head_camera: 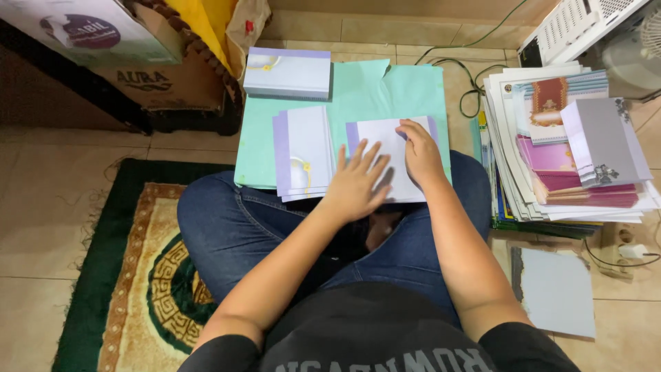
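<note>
Person is sitting cross-legged on tiled floor (41, 227), green rug (131, 275) at left. Mint paper sheet (385, 89) is lying across the knees. White card (385, 155) is sitting at its near right edge under the left hand (358, 182), fingers spread flat; right hand (420, 155) fingertips are pressing together on the card's top edge.

Single head-worn view, looking steeply down from close above the lap (234, 227), facing the tiled floor (41, 227) ahead
</note>
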